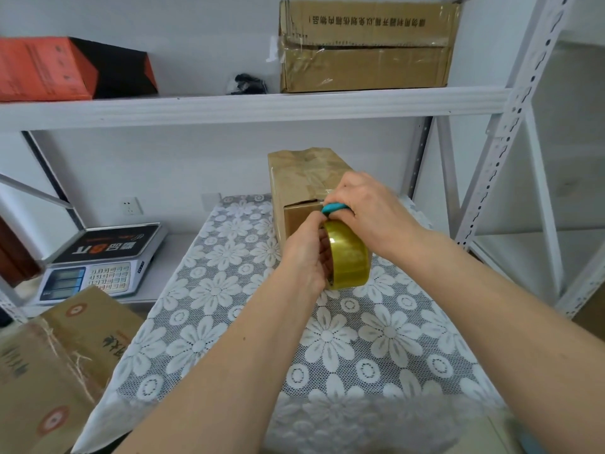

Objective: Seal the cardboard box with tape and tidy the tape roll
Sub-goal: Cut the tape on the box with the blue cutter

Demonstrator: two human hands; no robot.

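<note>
From your head camera, your left hand (pixel 306 257) is curled through the yellowish tape roll (pixel 348 257), gripping it just in front of the cardboard box (pixel 304 188), while your right hand (pixel 366 208) above it closes on a teal-handled tool (pixel 334 208) against the box's near edge, over the lace cloth (pixel 327 339).

The cardboard box (pixel 304 188) is plain brown, its top glossy with clear tape. Just in front of it, the tape roll (pixel 348 255) is translucent yellow-olive, and a teal handle (pixel 335 208) shows at the box's near edge. Under the box lies a grey lace cloth (pixel 229 322) patterned with white flowers and rings. Left of the box a scale (pixel 104 260) is silver with a black-and-orange platform; above it, a brown carton (pixel 363 47) bears dark print, and far left an orange-and-black box (pixel 72 68).
</note>
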